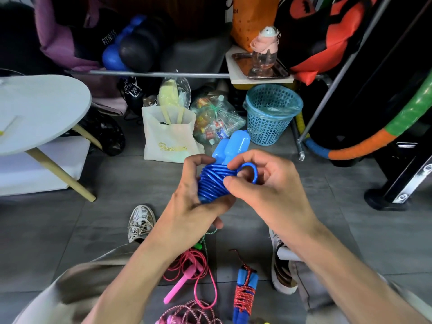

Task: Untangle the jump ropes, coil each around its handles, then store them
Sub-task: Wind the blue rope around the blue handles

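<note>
Both hands are gripping the blue jump rope [214,181] above the floor: left hand [194,195] clasping the coil, right hand [264,181] pinching its end loop, paired handles [231,143] pointing up and away.

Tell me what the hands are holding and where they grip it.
Blue jump rope: left hand grips the coiled bundle; right hand pinches its last loop.

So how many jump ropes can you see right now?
4, maybe more hidden: a blue rope in both hands, a pink rope loose on the floor, a red-and-blue rope coiled beside it, a pink-white rope at the bottom edge.
</note>
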`<state>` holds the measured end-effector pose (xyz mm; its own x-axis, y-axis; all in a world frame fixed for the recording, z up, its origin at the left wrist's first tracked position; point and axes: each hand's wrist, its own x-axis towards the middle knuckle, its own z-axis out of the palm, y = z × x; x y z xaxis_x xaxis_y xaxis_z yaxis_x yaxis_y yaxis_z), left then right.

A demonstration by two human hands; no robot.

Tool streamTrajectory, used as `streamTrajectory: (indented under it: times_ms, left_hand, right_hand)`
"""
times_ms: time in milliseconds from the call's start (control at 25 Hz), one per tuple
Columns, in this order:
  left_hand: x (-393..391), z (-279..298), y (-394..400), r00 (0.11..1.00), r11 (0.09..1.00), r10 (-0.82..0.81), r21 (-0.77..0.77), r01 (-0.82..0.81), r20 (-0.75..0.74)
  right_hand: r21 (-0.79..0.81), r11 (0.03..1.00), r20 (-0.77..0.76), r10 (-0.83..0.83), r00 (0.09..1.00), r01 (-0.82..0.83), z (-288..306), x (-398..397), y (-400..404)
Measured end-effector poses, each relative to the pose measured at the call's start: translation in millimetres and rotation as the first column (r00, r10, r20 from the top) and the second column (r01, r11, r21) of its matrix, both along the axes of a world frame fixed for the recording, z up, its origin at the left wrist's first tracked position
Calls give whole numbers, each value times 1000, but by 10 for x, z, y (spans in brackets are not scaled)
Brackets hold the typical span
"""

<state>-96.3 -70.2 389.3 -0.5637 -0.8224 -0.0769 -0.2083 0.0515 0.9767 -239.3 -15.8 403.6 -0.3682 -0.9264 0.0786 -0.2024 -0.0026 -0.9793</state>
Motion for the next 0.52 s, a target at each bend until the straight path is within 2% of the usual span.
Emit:
streamTrajectory:
  times_ms: [80,120,160,280,320,440,520]
  left_hand:
    - [42,-21,-28,1000,997,1,-77,-2,-13]
    - [62,-32,-42,1000,991,2,-135,-3,-6]
    - [76,-38,-45,1000,982,4,-187,-2,11]
    - [70,-44,29,1000,969,-9,-246,15,26]
    - [69,-42,49,1000,967,-1,-256,8,28]
    - [98,-19,26,998,954,39,-298,-23,49]
    - [111,-16,4,997,953,45,-303,-22,68]
  right_hand:
    - [-4,988,73,153,986,-153,-12,-5,6]
    - [-15,982,63,191,980,-191,-29,-2,6]
    - [-35,981,7,191,982,-190,-48,0,2]
    - [-142,986,-299,35,954,-81,-74,16,-4]
    - [-155,985,-328,26,944,-81,-82,26,-1]
    - [-109,975,-236,164,958,-194,-94,53,13]
    - [-104,981,-299,129,945,-167,-128,45,-4]
